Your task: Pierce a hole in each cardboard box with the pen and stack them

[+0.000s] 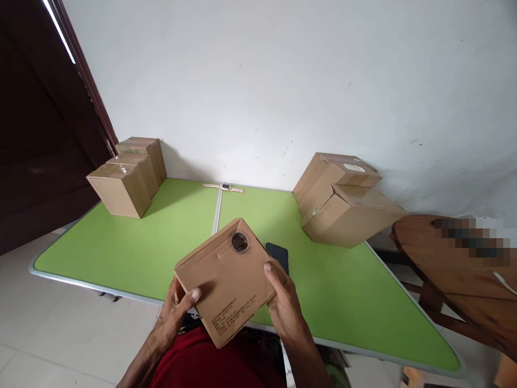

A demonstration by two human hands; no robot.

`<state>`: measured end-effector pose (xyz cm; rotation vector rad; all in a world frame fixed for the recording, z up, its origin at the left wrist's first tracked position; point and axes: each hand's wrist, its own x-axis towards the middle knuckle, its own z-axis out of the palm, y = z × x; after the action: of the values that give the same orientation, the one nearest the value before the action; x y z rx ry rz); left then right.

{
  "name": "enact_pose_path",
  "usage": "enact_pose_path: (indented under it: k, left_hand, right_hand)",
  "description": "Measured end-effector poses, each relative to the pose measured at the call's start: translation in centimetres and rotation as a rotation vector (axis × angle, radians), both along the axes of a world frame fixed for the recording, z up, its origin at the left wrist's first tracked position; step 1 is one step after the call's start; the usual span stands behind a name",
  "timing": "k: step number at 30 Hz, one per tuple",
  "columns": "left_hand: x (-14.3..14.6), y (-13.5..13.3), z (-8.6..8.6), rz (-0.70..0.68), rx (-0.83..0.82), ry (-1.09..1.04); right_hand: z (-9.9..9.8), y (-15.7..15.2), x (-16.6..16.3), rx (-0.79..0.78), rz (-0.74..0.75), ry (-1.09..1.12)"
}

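I hold a small cardboard box (pixel 226 283) over the near edge of the green table (pixel 153 253), tilted toward me. My left hand (pixel 173 315) grips its lower left corner with the thumb on top. On the box's right side, my right hand (pixel 285 304) clasps the edge. A roll of clear tape (pixel 239 242) rests on the box's top near its far corner. Printed text shows on the box's near face.
A black phone (pixel 278 254) lies on the table just behind the box. Three cardboard boxes (pixel 127 180) stand at the far left, two larger ones (pixel 343 202) at the far right. A watch (pixel 224 187) lies by the wall. A wooden chair (pixel 452 269) stands right.
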<state>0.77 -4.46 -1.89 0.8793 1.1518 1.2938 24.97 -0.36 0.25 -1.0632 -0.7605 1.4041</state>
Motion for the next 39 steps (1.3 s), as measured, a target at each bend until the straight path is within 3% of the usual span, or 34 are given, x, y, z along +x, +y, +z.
enact_pose_path:
  k: [3,7,11,17,19,22,25,28,34,39]
  left_hand:
    - [-1.1,0.1,-0.5,-0.093,0.07,-0.064]
    - [-2.3,1.3,0.1,-0.217,0.061,-0.069]
    - [-1.6,1.2,1.7,-0.349,0.014,0.02]
    - [-0.6,0.2,1.9,-0.303,-0.028,0.049]
    - [-0.6,0.0,1.5,-0.296,-0.024,0.06]
    - [-0.5,-0.3,1.4,-0.3,0.013,0.086]
    - [-0.3,-0.5,1.6,-0.292,0.046,0.167]
    - [-0.3,-0.3,1.9,-0.231,0.032,0.211]
    - [-0.7,0.5,2.2,-0.126,-0.011,0.513]
    - [-1.1,0.5,2.0,-0.116,-0.048,0.635]
  right_hand:
    - [0.3,0.3,0.7,-0.011,-0.035,0.018]
    - [0.3,0.5,1.9,0.02,0.132,-0.1]
    - [-1.1,-0.1,1.1,0.016,0.246,-0.254]
    - [-2.8,-1.1,-0.4,-0.066,0.162,-0.427]
    - [-2.8,-1.2,-0.9,0.034,0.03,-0.621]
    - [-2.4,-1.2,-1.9,0.307,-0.125,-0.904]
    - [-1.5,-0.9,-3.2,0.459,-0.047,-1.044]
    - [-0.8,-0.8,-4.7,0.462,0.061,-1.135]
    - [-0.5,-1.4,-7.6,0.464,0.092,-1.25]
    - [0.2,-0.5,-5.7,0.467,0.296,-1.164]
